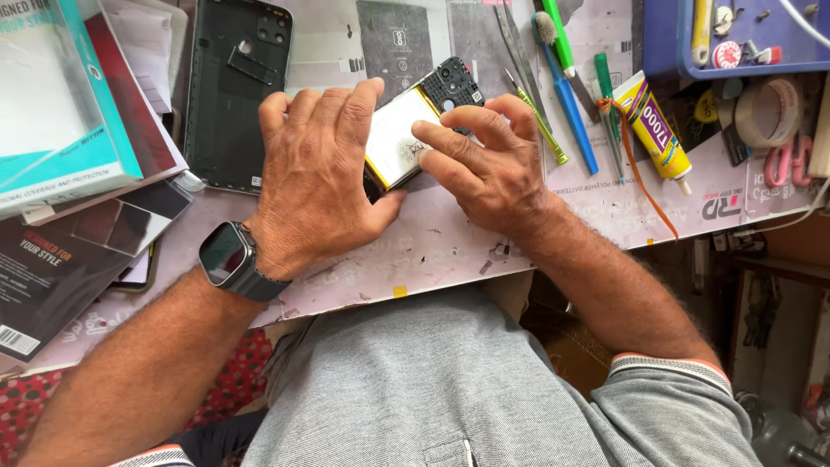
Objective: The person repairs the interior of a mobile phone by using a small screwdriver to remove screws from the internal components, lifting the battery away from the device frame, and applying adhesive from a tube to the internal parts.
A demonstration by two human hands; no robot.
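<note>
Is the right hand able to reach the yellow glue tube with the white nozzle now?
Probably yes. The right hand rests on the opened phone; the yellow glue tube lies uncovered to its right, with only thin tools lying between.
</note>
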